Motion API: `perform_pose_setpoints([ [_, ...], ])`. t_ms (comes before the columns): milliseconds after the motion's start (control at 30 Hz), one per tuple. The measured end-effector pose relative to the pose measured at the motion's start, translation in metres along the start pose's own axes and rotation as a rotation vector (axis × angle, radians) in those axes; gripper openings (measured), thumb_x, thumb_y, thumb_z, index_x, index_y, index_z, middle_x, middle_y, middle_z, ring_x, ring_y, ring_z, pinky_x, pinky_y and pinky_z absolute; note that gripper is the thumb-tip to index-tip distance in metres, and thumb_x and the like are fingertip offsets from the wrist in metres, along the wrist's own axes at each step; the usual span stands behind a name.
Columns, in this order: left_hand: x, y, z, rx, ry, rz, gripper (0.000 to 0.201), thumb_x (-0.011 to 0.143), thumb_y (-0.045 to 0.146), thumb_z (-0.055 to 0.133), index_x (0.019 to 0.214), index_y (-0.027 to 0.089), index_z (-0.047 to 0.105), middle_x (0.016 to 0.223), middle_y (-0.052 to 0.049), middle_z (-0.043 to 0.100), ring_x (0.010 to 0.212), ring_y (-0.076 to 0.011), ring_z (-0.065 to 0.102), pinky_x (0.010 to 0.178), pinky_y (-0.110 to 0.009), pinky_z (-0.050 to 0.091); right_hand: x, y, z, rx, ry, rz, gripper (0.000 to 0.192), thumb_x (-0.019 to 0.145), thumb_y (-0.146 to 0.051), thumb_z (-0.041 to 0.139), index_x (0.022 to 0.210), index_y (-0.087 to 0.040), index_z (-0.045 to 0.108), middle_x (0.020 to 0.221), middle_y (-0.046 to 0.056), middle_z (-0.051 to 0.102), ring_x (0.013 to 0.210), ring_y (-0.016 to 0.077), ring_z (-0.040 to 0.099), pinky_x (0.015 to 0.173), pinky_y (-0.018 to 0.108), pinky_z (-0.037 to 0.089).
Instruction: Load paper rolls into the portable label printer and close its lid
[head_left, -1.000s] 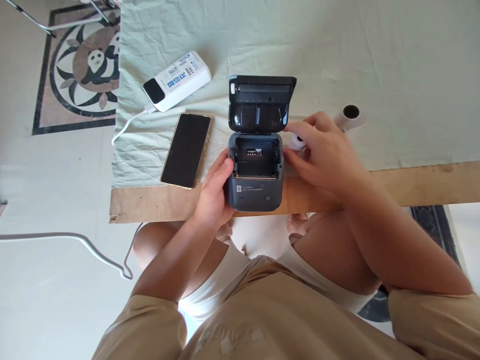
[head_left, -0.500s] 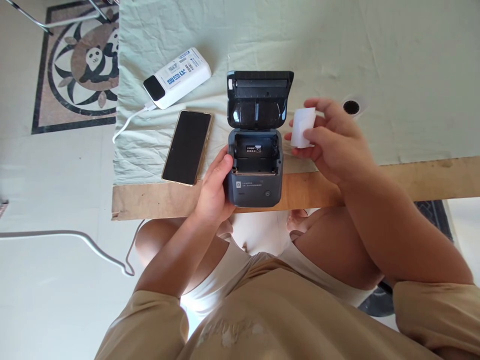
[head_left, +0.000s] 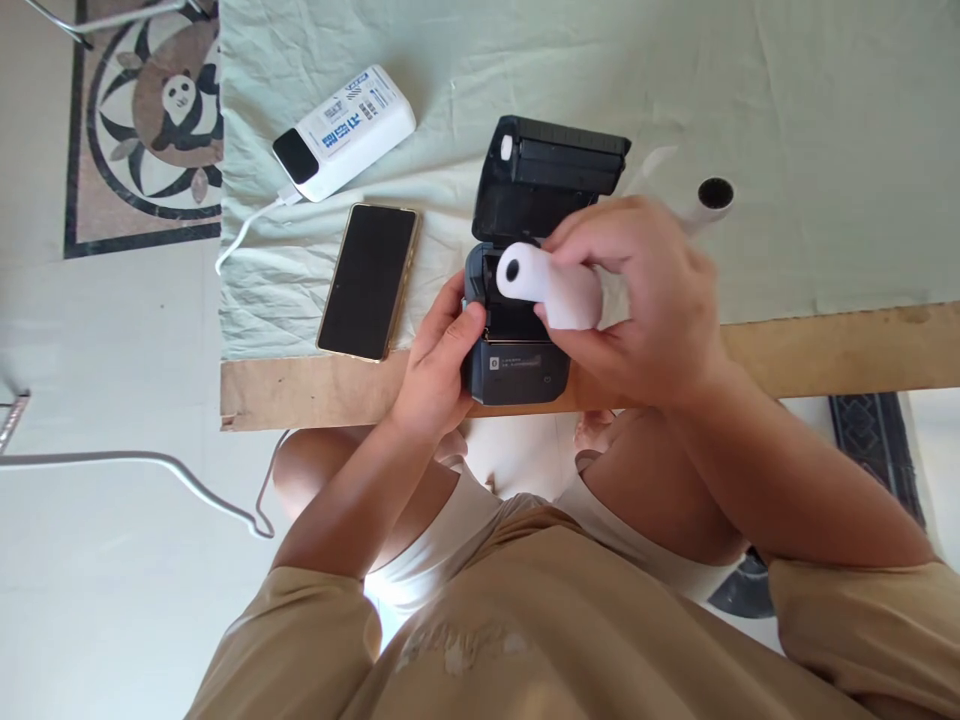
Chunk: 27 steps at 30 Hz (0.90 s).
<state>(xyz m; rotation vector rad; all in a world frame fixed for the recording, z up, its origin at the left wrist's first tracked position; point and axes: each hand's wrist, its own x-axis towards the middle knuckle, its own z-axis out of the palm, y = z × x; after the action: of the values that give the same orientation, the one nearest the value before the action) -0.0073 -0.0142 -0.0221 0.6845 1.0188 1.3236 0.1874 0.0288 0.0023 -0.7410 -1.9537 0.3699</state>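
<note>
1. The right hand point(head_left: 637, 300) has its fingers clamped around a white paper roll point(head_left: 547, 285), thumb below and fingertips on top, with the roll's hollow end facing toward 9 o'clock.
2. The paper roll is held in the air just above the open bay of a small dark printer point(head_left: 517, 345), overlapping the bay's right half in this view; whether it touches the printer I cannot tell.
3. The printer sits at the near edge of the table point(head_left: 825, 350), straddling the bare wooden strip, with its lid point(head_left: 551, 170) swung open toward 12 o'clock.
4. The left hand point(head_left: 435, 370) grips the printer's left side, fingers together and curled against the casing, thumb up by the bay's left corner.
5. At 9 o'clock from the printer, a black phone point(head_left: 367, 280) lies screen up on the pale green cloth point(head_left: 787, 100), near but not touching the left hand.
6. At 10 o'clock from the phone, a white power bank point(head_left: 345, 130) lies on the cloth, with a white cable point(head_left: 244, 225) running off the table's left edge.
7. At 2 o'clock from the right hand, a second paper roll point(head_left: 709, 200) lies on the cloth, partly hidden behind the fingers.
8. The person's knees show below the table edge at 6 o'clock.
</note>
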Motion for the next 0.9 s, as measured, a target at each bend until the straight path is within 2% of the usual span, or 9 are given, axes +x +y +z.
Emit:
perform_pose_setpoints([
  [100, 0.001, 0.0, -0.001, 0.017, 0.004, -0.003, 0.046, 0.091, 0.066, 0.097, 0.116, 0.029, 0.086, 0.102, -0.001, 0.086, 0.128, -0.0273, 0.084, 0.1, -0.032, 0.071, 0.0, 0.0, 0.009, -0.106, -0.092, 0.139, 0.024, 0.104, -0.011, 0.065, 0.115, -0.032, 0.065, 0.119, 0.001, 0.08, 0.11, 0.0244, 0.079, 0.104, 0.043, 0.062],
  [167, 0.001, 0.0, -0.002, 0.01, 0.004, -0.006, 0.049, 0.09, 0.067, 0.097, 0.117, 0.028, 0.085, 0.104, -0.002, 0.086, 0.136, -0.0304, 0.082, 0.106, -0.036, 0.071, 0.0, 0.001, 0.009, -0.146, -0.159, 0.195, 0.014, 0.109, -0.018, 0.064, 0.113, -0.031, 0.066, 0.123, 0.003, 0.08, 0.115, 0.0266, 0.079, 0.105, 0.044, 0.062],
  [333, -0.002, 0.0, 0.0, -0.037, 0.007, -0.027, 0.049, 0.09, 0.065, 0.097, 0.118, 0.028, 0.083, 0.11, -0.003, 0.087, 0.149, -0.0327, 0.076, 0.116, -0.039, 0.068, 0.003, 0.007, 0.002, -0.153, -0.284, 0.238, 0.017, 0.103, -0.018, 0.066, 0.112, -0.031, 0.074, 0.137, 0.002, 0.085, 0.127, 0.0311, 0.081, 0.11, 0.053, 0.065],
  [433, -0.004, 0.001, 0.001, -0.053, 0.017, -0.049, 0.047, 0.091, 0.062, 0.097, 0.118, 0.027, 0.082, 0.116, -0.004, 0.087, 0.151, -0.0338, 0.074, 0.117, -0.04, 0.068, 0.004, 0.009, 0.001, -0.13, -0.261, 0.228, 0.016, 0.103, -0.02, 0.067, 0.1, -0.032, 0.076, 0.131, 0.001, 0.088, 0.121, 0.0319, 0.083, 0.107, 0.058, 0.065],
  [567, -0.002, 0.002, 0.0, -0.081, 0.003, -0.065, 0.041, 0.093, 0.06, 0.092, 0.111, 0.026, 0.08, 0.119, -0.006, 0.088, 0.152, -0.0358, 0.074, 0.116, -0.042, 0.068, -0.001, -0.001, 0.005, -0.084, -0.093, 0.013, 0.019, 0.106, -0.019, 0.068, 0.097, -0.034, 0.075, 0.106, -0.002, 0.087, 0.095, 0.026, 0.078, 0.087, 0.049, 0.061],
  [667, -0.001, 0.005, -0.001, -0.104, -0.039, -0.056, 0.035, 0.095, 0.059, 0.088, 0.107, 0.027, 0.079, 0.104, -0.004, 0.086, 0.136, -0.0334, 0.08, 0.107, -0.04, 0.07, -0.006, -0.017, 0.01, -0.072, -0.06, -0.079, 0.02, 0.104, -0.014, 0.069, 0.099, -0.033, 0.07, 0.102, -0.004, 0.085, 0.092, 0.0223, 0.076, 0.082, 0.045, 0.058],
  [800, -0.003, 0.009, -0.002, -0.083, -0.087, -0.05, 0.027, 0.09, 0.044, 0.097, 0.103, 0.028, 0.08, 0.08, 0.002, 0.073, 0.09, -0.0211, 0.079, 0.078, -0.031, 0.065, -0.009, -0.026, 0.012, -0.096, -0.163, -0.135, 0.016, 0.109, -0.024, 0.07, 0.095, -0.031, 0.067, 0.097, -0.005, 0.084, 0.094, 0.0219, 0.079, 0.075, 0.045, 0.051],
  [867, -0.005, 0.01, -0.002, -0.082, -0.07, -0.053, 0.038, 0.084, 0.034, 0.101, 0.114, 0.029, 0.079, 0.087, 0.003, 0.076, 0.088, -0.0203, 0.079, 0.077, -0.031, 0.065, -0.006, -0.021, 0.007, -0.024, -0.137, -0.157, 0.014, 0.108, -0.034, 0.074, 0.095, -0.032, 0.069, 0.101, -0.003, 0.083, 0.092, 0.0223, 0.078, 0.076, 0.045, 0.056],
  [900, -0.006, 0.01, -0.002, -0.081, -0.063, -0.054, 0.048, 0.082, 0.034, 0.102, 0.123, 0.03, 0.077, 0.094, 0.002, 0.08, 0.091, -0.0219, 0.081, 0.078, -0.032, 0.066, -0.004, -0.017, 0.004, 0.01, -0.07, -0.138, 0.011, 0.107, -0.039, 0.076, 0.098, -0.033, 0.071, 0.104, -0.001, 0.082, 0.093, 0.0234, 0.078, 0.076, 0.046, 0.059],
])
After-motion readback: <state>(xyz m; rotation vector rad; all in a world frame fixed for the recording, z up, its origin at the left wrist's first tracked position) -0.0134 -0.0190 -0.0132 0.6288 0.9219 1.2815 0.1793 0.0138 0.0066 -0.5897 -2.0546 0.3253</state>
